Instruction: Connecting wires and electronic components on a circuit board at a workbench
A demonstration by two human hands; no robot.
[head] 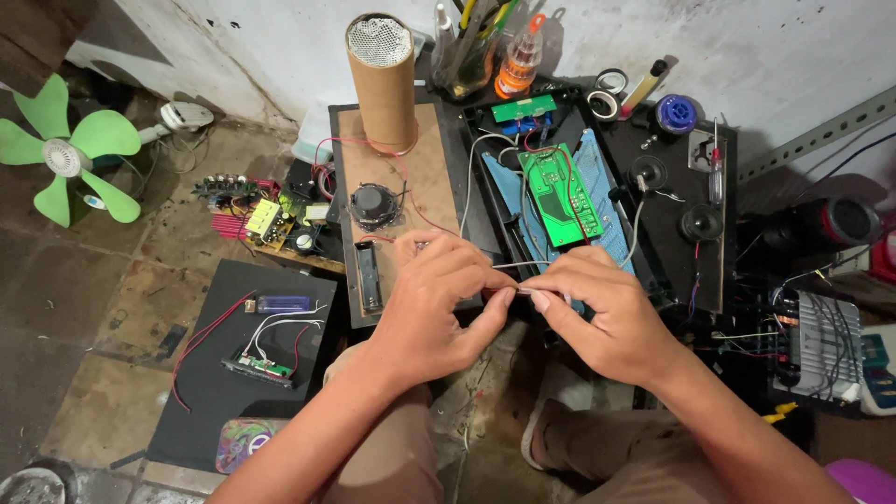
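Wire: a thin pale wire (516,291) sits at the centre of the frame, pinched between the fingertips of both hands; it appears to run up toward the green circuit board (557,194), though where it ends is hard to tell.
Left hand: the left hand (432,308) is clenched around the wire's near end, thumb and forefinger pressed together on it.
Right hand: the right hand (607,313) is grasping the same wire just beside the left fingertips, thumb and forefinger closed on it.
Just behind the hands: a wooden board (425,177) carries a small speaker driver (373,203), a black battery holder (369,275) and an upright cardboard tube (382,79) with a mesh top.
Right of centre: the green circuit board lies on a blue panel (591,163), with red and white leads looping around it.
Left of frame: a black mat (210,392) holds a small module (259,367) with wires; a green fan (65,154) stands at upper left.
Risk: I judge that pulling hard could snap the fine wire or tear its joint at the board, since the lead looks short and taut.
Risk: loose red leads near the fingers could snag and drag the speaker driver.
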